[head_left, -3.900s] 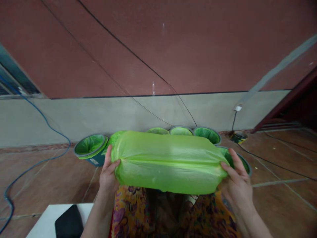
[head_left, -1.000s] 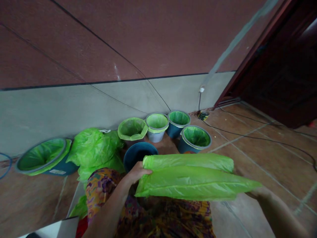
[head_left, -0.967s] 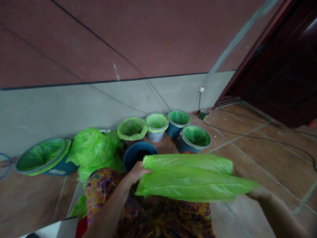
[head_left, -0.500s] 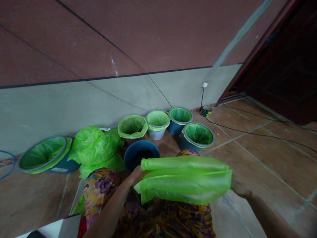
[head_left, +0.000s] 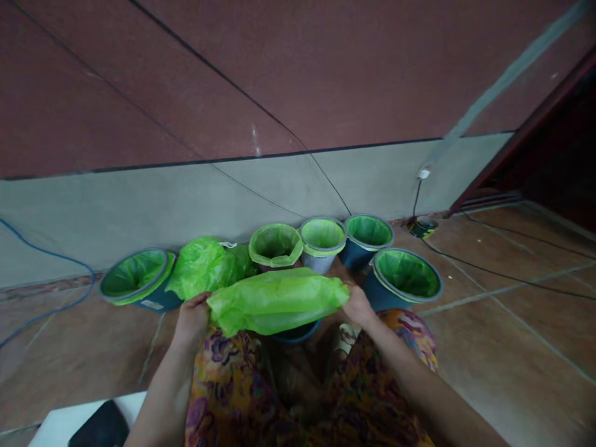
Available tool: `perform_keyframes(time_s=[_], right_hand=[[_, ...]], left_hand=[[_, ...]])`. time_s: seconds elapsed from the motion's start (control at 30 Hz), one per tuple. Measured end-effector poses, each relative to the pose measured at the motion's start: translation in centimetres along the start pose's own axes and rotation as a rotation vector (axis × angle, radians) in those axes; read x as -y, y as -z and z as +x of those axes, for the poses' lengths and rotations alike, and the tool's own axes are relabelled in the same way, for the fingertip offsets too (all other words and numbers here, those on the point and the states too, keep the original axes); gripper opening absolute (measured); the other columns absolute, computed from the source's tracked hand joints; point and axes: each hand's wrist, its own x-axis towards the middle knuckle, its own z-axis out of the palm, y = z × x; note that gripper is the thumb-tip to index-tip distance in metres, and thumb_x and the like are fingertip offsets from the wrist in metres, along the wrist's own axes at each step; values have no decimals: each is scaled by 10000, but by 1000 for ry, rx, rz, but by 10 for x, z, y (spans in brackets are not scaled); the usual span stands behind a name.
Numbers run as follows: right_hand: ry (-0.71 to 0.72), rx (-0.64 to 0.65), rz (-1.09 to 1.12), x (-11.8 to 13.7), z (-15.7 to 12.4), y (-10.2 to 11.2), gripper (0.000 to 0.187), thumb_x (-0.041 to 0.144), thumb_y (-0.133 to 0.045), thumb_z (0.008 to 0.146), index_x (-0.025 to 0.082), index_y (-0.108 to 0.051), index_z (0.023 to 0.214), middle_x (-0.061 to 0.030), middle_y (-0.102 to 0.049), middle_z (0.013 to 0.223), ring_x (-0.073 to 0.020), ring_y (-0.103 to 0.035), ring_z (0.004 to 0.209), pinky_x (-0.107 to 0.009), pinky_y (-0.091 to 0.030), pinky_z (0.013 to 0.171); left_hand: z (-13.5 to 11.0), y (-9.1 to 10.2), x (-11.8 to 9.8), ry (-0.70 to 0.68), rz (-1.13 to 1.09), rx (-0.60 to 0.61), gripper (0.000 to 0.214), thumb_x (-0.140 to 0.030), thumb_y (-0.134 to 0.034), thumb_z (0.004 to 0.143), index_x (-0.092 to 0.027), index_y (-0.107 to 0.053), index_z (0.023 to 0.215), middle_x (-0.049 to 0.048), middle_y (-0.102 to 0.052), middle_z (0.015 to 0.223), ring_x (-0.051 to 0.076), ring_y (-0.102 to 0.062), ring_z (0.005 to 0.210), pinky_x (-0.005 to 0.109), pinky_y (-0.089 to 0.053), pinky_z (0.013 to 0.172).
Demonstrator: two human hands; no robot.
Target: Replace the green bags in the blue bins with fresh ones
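A green plastic bag [head_left: 279, 301] is stretched sideways between my two hands, above my knees. My left hand [head_left: 194, 310] grips its left end, and my right hand [head_left: 357, 305] is closed on its right end. Beneath the bag, a blue bucket [head_left: 298, 335] shows only part of its rim; the rest is hidden. A crumpled pile of green bags [head_left: 207, 264] lies just beyond my left hand. Close to my right hand stands a dark blue bucket [head_left: 386, 288] lined with a green bag.
Along the wall stand more bag-lined buckets: a pinkish one [head_left: 275, 245], a grey one [head_left: 321, 257], a blue one [head_left: 358, 251] and one at left [head_left: 158, 298]. A blue cable [head_left: 69, 261] and a black cable [head_left: 488, 273] cross the tiles. A small tin [head_left: 423, 228] sits by the wall.
The bag has come down from a higher, more rightward place and lies between my hands, with my right hand now visible at its end. The view has swung left.
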Motion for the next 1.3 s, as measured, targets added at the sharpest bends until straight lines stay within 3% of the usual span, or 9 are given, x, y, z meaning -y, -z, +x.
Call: perform_keyframes(time_s=[0.1, 0.2, 0.43, 0.6, 0.8, 0.9, 1.0, 1.17, 1.3], right_hand=[[-89, 139, -515, -5, 23, -66, 495, 153, -593, 686, 138, -563, 1181, -148, -546, 1234, -242, -545, 1095, -331, -408, 946], [-205, 200, -703, -16, 28, -99, 668, 94, -576, 685, 94, -419, 1334, -219, -416, 1346, -274, -525, 1139, -353, -379, 961], [-156, 262, -502, -28, 30, -98, 418, 226, -459, 840, 95, -526, 1231, -169, -574, 1211, -233, -548, 1125, -303, -374, 963], [-188, 342, -359, -43, 28, -117, 451, 387, -492, 837, 121, -531, 1199, -132, -622, 1142, -216, -587, 1046, -281, -413, 873], [-173, 342, -514, -61, 30, -127, 231, 217, -508, 789, 115, -654, 937, -119, -679, 930, -203, -609, 871, -257, -388, 743], [-240, 328, -546, -59, 38, -106, 183, 262, -537, 772, 143, -676, 784, -77, -678, 797, -168, -596, 752, -230, -370, 637], [-282, 437, -479, -56, 41, -72, 148, 276, -590, 714, 157, -677, 707, -26, -658, 683, -138, -570, 653, -207, -347, 546], [-358, 758, -305, -48, 33, -35, 292, 294, -658, 642, 159, -708, 896, -19, -679, 730, -120, -557, 552, -211, -376, 491], [-292, 683, -224, -37, 34, -42, 498, 359, -741, 588, 152, -659, 1033, -73, -684, 929, -163, -614, 717, -230, -453, 582]], left_hand=[[5, 1, 1, -123, 418, -53, 220, -182, -503, 596, -172, -689, 712, -11, -641, 568, 158, -591, 552, 228, -448, 511], [5, -26, 20, -234, 629, 59, 257, -127, -461, 660, -176, -699, 743, 21, -694, 726, 166, -628, 706, 242, -477, 655], [3, -122, 110, -41, 457, 537, 268, -156, -610, 684, -162, -688, 940, 30, -697, 797, 163, -625, 781, 273, -489, 738], [-2, -152, 144, 29, 463, 620, 309, -137, -667, 635, -151, -694, 942, 29, -696, 767, 163, -625, 743, 296, -496, 743], [13, -149, 156, 17, 641, 563, 225, -79, -547, 689, -136, -700, 843, 30, -689, 747, 157, -627, 718, 261, -485, 691], [31, -137, 149, -15, 734, 446, 286, -49, -484, 714, -133, -687, 896, 83, -692, 848, 193, -634, 834, 298, -470, 782], [54, -124, 133, -171, 942, 299, 361, -61, -429, 777, -149, -630, 1064, 106, -670, 1000, 193, -613, 932, 300, -456, 844], [73, -114, 107, -346, 1035, 335, 367, -108, -470, 809, -158, -558, 1162, 97, -617, 1108, 185, -553, 1030, 304, -410, 942], [47, -119, 99, -587, 1031, 371, 501, -239, -594, 763, -166, -488, 1247, 110, -516, 1280, 257, -445, 1171, 398, -330, 1014]])
